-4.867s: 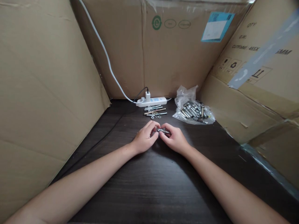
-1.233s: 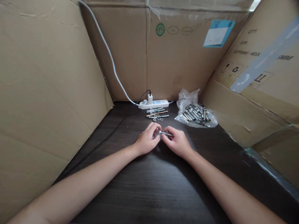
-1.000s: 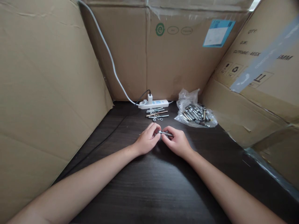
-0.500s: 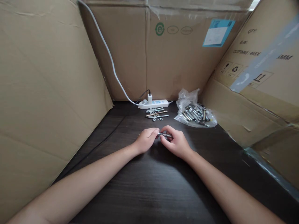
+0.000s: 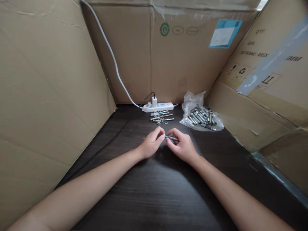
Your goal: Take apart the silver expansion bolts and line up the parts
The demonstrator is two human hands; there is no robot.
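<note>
Over the dark table I hold a silvery expansion bolt (image 5: 172, 138) roughly level between my hands. My right hand (image 5: 182, 143) is closed around its sleeve, thumb in front and fingers behind. At the bolt's left end, the fingertips of my left hand (image 5: 151, 143) pinch together; they cover the tip, so the small part there is hard to make out. Beyond my hands lie several long bolts (image 5: 161, 117) in a loose group. Small washers and nuts (image 5: 158, 123) are scattered among them.
A clear plastic bag (image 5: 192, 99) of metal anchor bolts (image 5: 201, 116) lies at the back right. Behind the loose bolts stands a white power strip (image 5: 166, 106) with a plugged-in charger. A black cable (image 5: 113, 138) crosses the table's left side. Cardboard walls (image 5: 125, 48) enclose the table.
My left fingers have shifted up and rolled at the bolt's left end, with index finger and thumb now bent in a pinch. The right hand keeps its hold, almost unmoved.
</note>
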